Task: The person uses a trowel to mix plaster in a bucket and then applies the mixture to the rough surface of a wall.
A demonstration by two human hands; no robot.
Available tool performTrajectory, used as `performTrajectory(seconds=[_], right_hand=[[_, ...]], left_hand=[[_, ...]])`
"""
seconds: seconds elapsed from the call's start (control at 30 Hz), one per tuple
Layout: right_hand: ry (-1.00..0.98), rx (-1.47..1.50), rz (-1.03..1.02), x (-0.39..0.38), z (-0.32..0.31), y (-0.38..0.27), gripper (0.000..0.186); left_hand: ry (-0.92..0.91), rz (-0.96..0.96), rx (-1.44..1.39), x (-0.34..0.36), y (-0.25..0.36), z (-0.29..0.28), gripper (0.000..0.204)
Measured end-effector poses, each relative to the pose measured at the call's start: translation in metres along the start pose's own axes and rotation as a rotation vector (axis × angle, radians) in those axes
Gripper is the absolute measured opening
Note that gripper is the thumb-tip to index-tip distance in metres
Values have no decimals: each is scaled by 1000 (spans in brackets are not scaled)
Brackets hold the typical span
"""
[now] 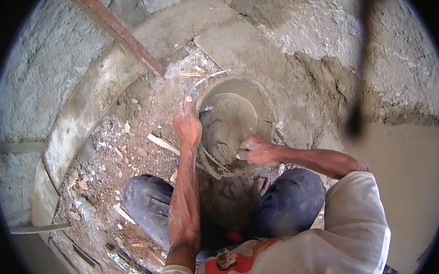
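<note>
Between my knees stands a mortar-caked bucket (263, 98) with wet grey mortar (222, 123) inside. My left hand (187, 124) is closed at the bucket's left rim, thumb stretched upward beside a thin pale handle (212, 76). Over the near right part of the opening, my right hand (259, 151) is curled with its fingers against the mortar. Whatever it grips is hidden by the fingers and the wet mix.
Rubble and wood splinters (163, 143) cover the ground to the left. A curved concrete edging (77, 128) runs round that side, with a rusty bar (122, 36) across it. Rough mortar (332, 78) lies at the right. A dark blurred object (357, 101) hangs close at upper right.
</note>
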State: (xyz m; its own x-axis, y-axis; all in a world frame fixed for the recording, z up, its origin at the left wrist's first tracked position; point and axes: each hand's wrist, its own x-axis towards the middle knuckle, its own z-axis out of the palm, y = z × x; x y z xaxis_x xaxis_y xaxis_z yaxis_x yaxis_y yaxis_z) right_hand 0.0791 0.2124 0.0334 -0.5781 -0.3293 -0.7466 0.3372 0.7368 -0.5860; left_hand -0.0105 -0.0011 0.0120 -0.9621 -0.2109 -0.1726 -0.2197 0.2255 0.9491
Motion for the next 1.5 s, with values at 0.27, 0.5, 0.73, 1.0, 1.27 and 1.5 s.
performTrajectory(seconds=[0.27, 0.5, 0.73, 1.0, 1.27, 1.5], right_hand=[[-132, 1194, 86, 7, 16, 21, 32], [-251, 1750, -78, 10, 5, 52, 33], [288, 992, -48, -83, -37, 58, 23], [604, -843, -339, -2, -24, 113, 22], [317, -995, -319, -40, 0, 19, 16], [717, -943, -248, -3, -75, 98, 13]], left_hand=[[2, 80, -45, 3, -6, 10, 53], [4, -11, 20, -5, 14, 7, 53], [30, 48, 50, -3, 4, 7, 52], [21, 124, 140, 3, 3, 21, 52], [49, 80, 78, 16, -19, 6, 44], [-109, 153, 49, 36, -65, 26, 43]])
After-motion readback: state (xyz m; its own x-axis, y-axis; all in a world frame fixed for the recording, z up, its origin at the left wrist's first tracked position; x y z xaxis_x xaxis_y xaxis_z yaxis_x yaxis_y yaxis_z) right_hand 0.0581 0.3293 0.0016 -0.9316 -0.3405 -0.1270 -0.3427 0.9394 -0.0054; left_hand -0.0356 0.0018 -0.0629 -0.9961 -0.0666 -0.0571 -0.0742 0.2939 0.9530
